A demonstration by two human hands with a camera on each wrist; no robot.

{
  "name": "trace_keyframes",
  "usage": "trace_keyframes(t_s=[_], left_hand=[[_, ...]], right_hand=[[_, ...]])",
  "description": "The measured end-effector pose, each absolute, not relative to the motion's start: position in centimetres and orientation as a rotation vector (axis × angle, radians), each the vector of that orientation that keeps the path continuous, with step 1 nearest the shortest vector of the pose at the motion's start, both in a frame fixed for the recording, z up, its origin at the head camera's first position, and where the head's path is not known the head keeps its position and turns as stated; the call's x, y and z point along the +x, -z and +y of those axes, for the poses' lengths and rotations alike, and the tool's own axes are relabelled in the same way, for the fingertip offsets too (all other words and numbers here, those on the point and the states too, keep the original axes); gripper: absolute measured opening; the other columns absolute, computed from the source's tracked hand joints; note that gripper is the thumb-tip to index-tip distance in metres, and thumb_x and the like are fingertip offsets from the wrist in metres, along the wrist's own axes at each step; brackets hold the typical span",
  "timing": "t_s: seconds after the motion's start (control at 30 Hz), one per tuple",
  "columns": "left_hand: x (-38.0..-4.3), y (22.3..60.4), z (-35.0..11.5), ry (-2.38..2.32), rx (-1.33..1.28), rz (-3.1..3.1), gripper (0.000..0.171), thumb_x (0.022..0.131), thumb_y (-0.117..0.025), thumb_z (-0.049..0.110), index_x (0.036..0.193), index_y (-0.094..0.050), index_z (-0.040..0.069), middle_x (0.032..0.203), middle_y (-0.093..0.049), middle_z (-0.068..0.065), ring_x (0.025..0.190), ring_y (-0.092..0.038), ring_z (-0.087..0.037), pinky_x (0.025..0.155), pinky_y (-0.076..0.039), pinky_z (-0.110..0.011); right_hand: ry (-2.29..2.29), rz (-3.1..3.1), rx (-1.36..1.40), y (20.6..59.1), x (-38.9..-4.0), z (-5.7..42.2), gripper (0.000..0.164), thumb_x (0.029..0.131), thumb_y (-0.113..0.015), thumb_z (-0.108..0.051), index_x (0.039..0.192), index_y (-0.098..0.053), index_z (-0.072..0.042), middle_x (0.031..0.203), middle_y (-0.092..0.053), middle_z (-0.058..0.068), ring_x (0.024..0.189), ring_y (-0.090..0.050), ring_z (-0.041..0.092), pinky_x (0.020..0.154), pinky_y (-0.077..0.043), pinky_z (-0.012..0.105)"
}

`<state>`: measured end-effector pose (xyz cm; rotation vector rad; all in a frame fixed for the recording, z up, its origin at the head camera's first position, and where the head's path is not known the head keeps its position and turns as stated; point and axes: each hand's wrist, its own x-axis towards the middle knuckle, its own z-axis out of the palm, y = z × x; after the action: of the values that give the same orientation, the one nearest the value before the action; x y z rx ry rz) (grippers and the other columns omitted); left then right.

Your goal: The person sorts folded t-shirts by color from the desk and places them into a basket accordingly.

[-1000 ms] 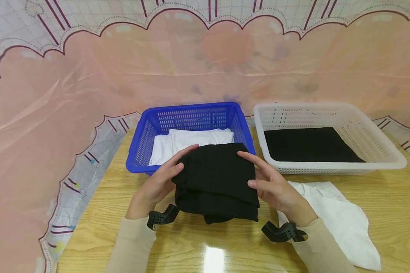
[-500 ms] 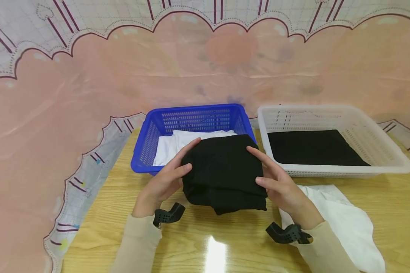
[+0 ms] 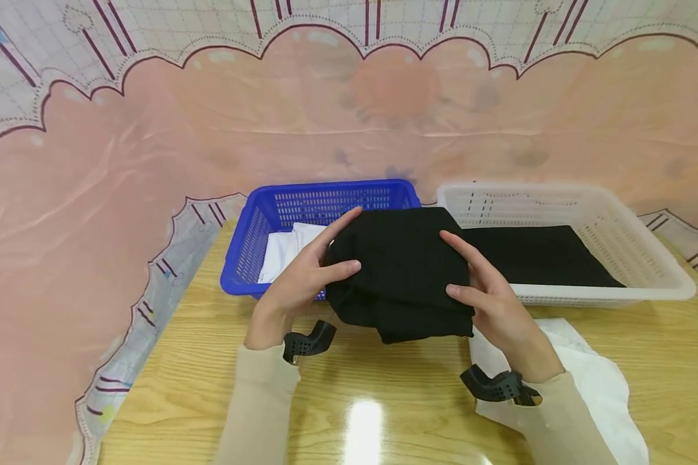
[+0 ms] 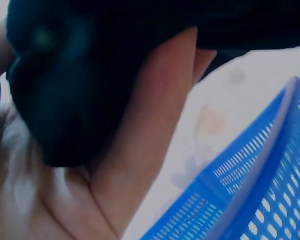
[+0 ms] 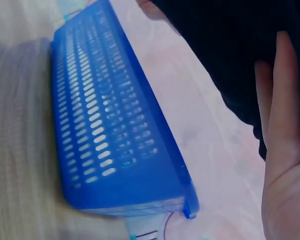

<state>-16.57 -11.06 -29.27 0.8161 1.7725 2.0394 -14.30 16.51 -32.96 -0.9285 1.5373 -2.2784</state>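
A folded black garment (image 3: 407, 271), its exact kind not clear, is held up in front of the baskets between both hands. My left hand (image 3: 302, 278) grips its left side, with the thumb on the near face and a finger along the upper edge. On the opposite side, my right hand (image 3: 500, 316) holds it the same way. The garment covers part of the blue basket (image 3: 237, 284) and the near left corner of the white basket (image 3: 593, 292). In the left wrist view, dark cloth (image 4: 75, 100) lies between thumb and fingers.
White folded cloth (image 3: 279, 252) lies in the blue basket. Another black folded cloth (image 3: 540, 258) lies flat in the white basket. A loose white cloth (image 3: 595, 381) is spread on the wooden table (image 3: 180, 387), partly under the right forearm. A patterned curtain (image 3: 325, 142) hangs behind.
Both hands have carried the black garment up and to the right, from before the blue basket toward the white one. More of the blue basket's right side is now covered.
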Motion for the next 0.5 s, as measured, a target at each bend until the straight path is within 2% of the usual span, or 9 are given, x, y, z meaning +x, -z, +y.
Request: trace_keyframes(t_s=[0.17, 0.3, 0.37, 0.5], left_hand=[[-17.0, 28.9, -10.1, -2.1, 0.711, 1.803, 0.063, 0.089, -0.052, 0.007, 0.14, -0.025, 0.031, 0.139, -0.032, -0.003, 0.123, -0.038, -0.02, 0.096, -0.035, -0.036], [-17.3, 28.5, -9.0, -2.182, 0.623, 1.895, 0.062, 0.088, -0.054, 0.015, 0.139, -0.025, 0.035, 0.141, -0.025, 0.005, 0.12, -0.042, -0.019, 0.096, -0.035, -0.038], [-17.4, 28.2, -8.4, -2.246, 0.578, 1.932, 0.062, 0.087, -0.056, 0.017, 0.138, -0.025, 0.036, 0.142, -0.022, 0.006, 0.118, -0.043, -0.021, 0.096, -0.035, -0.04], [-17.5, 27.7, -7.0, -2.357, 0.48, 1.979, 0.06, 0.087, -0.057, 0.023, 0.137, -0.028, 0.038, 0.143, -0.018, 0.012, 0.126, -0.031, -0.015, 0.1, -0.027, -0.039]], right_hand=[[2.231, 1.605, -0.869, 32.2, -15.0, 17.1, 0.062, 0.09, -0.031, 0.013, 0.144, -0.015, -0.013, 0.143, -0.016, 0.014, 0.123, -0.036, 0.022, 0.086, -0.044, 0.034], [2.23, 1.661, -0.848, 31.4, -15.7, 17.4, 0.06, 0.091, -0.031, 0.012, 0.143, -0.017, -0.014, 0.144, -0.016, 0.012, 0.119, -0.04, 0.019, 0.084, -0.046, 0.031], [2.261, 1.64, -0.842, 31.2, -16.2, 17.5, 0.058, 0.091, -0.032, 0.012, 0.143, -0.02, -0.013, 0.141, -0.021, 0.016, 0.116, -0.045, 0.023, 0.08, -0.047, 0.033], [2.328, 1.707, -0.805, 31.1, -17.0, 17.8, 0.049, 0.091, -0.036, 0.009, 0.137, -0.031, -0.008, 0.132, -0.031, 0.018, 0.111, -0.048, 0.023, 0.078, -0.048, 0.032]])
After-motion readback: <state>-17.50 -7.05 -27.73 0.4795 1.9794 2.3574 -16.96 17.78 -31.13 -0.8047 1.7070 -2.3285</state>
